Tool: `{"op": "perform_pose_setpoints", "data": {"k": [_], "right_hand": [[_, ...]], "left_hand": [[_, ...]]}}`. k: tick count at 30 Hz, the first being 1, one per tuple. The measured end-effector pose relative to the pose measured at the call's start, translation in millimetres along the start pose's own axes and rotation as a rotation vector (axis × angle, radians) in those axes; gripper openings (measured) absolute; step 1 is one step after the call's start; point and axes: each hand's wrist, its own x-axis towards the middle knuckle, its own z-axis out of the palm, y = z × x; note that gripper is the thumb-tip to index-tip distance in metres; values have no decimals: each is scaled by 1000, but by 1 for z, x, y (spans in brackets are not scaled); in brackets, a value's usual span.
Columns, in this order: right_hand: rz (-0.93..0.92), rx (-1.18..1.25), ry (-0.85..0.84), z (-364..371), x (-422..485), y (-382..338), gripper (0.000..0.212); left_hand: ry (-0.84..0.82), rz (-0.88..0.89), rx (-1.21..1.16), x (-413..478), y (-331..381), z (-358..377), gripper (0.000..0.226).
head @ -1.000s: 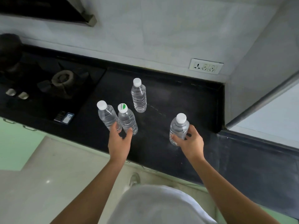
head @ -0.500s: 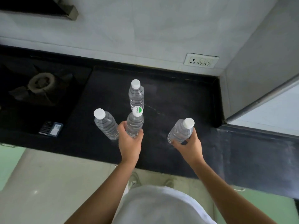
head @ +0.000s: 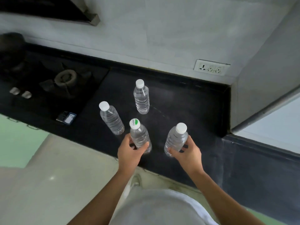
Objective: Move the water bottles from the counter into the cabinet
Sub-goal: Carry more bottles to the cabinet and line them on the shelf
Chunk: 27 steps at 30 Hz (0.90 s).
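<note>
My left hand [head: 129, 151] grips a clear water bottle with a green-marked cap [head: 139, 135], held above the front of the black counter [head: 186, 108]. In my right hand [head: 186, 153] is a second clear bottle with a white cap [head: 176, 138], tilted toward me. Two more white-capped bottles stand on the counter: one [head: 112, 119] just left of my left hand, another [head: 141, 98] farther back. No cabinet interior shows; green cabinet fronts [head: 17, 140] lie below the counter at left.
A gas stove [head: 65, 78] with knobs sits on the counter's left part, a small dark box [head: 66, 118] at its front corner. A wall socket [head: 211, 67] is on the back wall. A grey wall corner [head: 259, 78] bounds the counter on the right.
Both hands have lifted their bottles and drawn them back toward me. The green-capped bottle has left its spot beside the left standing bottle. The view has swung.
</note>
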Motion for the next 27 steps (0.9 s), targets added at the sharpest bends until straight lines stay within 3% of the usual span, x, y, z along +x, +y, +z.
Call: {"op": "perform_pose_setpoints", "data": {"k": [6, 12, 23, 27], "right_hand": [[-98, -77, -198, -11, -15, 9, 51], [-223, -107, -430, 16, -41, -12, 52], [-486, -227, -1012, 205, -183, -79, 65], [-503, -219, -1069, 258, -246, -87, 56]], "left_hand": [[241, -174, -82, -75, -12, -6, 59], [594, -286, -235, -155, -31, -65, 59], [1160, -522, -367, -323, -125, -194, 58], [1273, -587, -423, -362, -156, -241, 49]]}}
